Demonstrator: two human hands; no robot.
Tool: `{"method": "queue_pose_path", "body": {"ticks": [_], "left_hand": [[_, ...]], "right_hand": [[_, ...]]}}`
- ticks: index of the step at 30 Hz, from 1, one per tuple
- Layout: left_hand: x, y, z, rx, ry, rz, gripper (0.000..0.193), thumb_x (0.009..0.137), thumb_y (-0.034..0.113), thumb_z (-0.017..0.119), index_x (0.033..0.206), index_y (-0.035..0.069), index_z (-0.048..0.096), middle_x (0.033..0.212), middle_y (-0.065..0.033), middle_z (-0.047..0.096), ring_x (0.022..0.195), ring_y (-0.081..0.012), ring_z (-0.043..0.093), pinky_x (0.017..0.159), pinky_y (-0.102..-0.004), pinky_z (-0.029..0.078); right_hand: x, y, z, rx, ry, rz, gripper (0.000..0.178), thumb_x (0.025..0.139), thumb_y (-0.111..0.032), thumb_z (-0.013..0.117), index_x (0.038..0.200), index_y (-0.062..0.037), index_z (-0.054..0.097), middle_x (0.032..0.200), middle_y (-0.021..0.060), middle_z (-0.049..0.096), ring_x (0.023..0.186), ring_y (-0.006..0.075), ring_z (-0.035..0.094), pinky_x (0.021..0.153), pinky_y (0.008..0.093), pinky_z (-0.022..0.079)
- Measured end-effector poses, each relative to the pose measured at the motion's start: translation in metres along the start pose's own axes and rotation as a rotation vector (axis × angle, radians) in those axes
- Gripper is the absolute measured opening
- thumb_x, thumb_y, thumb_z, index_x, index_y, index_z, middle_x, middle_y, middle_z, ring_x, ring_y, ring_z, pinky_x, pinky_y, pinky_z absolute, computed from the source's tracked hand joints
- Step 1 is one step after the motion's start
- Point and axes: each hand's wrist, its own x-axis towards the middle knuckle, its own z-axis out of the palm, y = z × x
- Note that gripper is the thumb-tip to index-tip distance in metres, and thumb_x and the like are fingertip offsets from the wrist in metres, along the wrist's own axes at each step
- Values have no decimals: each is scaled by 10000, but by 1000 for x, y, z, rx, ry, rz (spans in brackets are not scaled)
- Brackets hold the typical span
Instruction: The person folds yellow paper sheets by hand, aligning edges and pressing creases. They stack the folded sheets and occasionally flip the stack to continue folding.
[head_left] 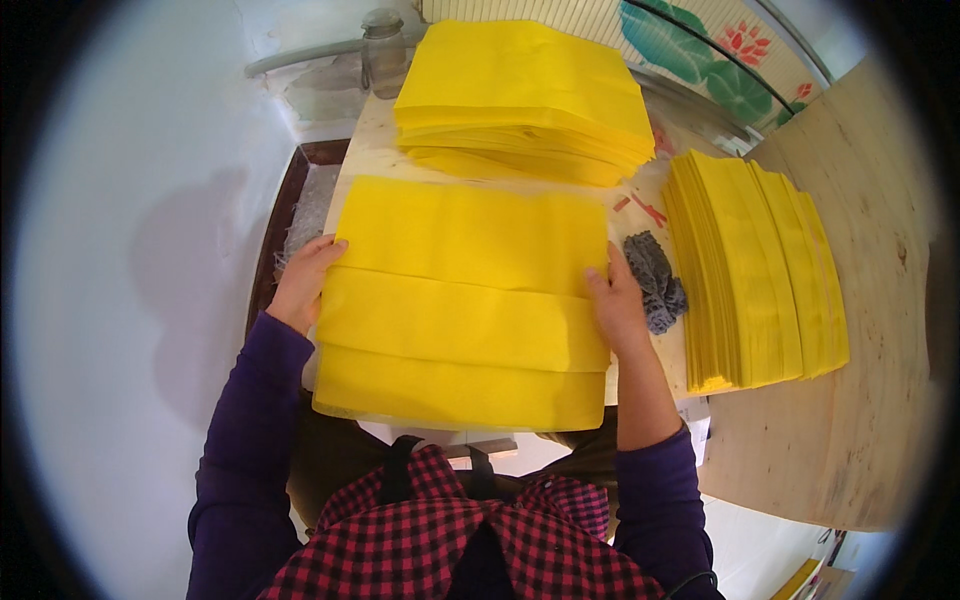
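A yellow fabric-like sheet point(460, 320) with two crosswise folds spans the space between my hands, its near edge reaching past the table edge above my lap. My left hand point(308, 280) grips its left side, thumb on top and fingers partly underneath. On the opposite side, my right hand point(618, 300) pinches the right edge in the same manner. Whether it is one sheet or a few layers I cannot tell. Just beyond it lies a thick stack of yellow sheets point(525, 90). A crumpled grey cloth point(653, 282) sits close to my right hand.
Folded yellow pieces point(745, 270) stand in a dense stack at the right on the wooden table point(830, 440). Red scraps point(648, 209) lie near the grey cloth. A clear lidded bottle point(384, 55) is at the far left, and a white wall point(150, 250) borders the left side.
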Motion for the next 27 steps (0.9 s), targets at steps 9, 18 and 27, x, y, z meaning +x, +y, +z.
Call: {"method": "queue_pose_path", "body": {"ticks": [9, 18, 27], "left_hand": [[18, 24, 3, 298, 34, -79, 195, 928, 113, 566, 1051, -20, 635, 960, -82, 686, 835, -161, 662, 736, -263, 532], [23, 20, -5, 331, 22, -37, 184, 918, 134, 600, 1029, 2, 664, 926, -60, 697, 759, -135, 647, 661, -243, 506], [41, 50, -8, 586, -138, -72, 126, 880, 121, 640, 949, 23, 675, 697, 18, 613, 419, -35, 377, 390, -191, 265]], "right_hand": [[30, -3, -19, 241, -38, 324, 241, 866, -135, 651, 1041, 27, 618, 882, 84, 679, 750, 112, 615, 650, 268, 479], [33, 6, -27, 355, -118, 336, 159, 854, -140, 668, 930, 0, 663, 843, 22, 658, 685, 85, 555, 643, 232, 432], [63, -16, -45, 154, -279, 365, 109, 829, -128, 671, 866, -27, 649, 605, -40, 481, 484, 65, 352, 438, 249, 257]]}}
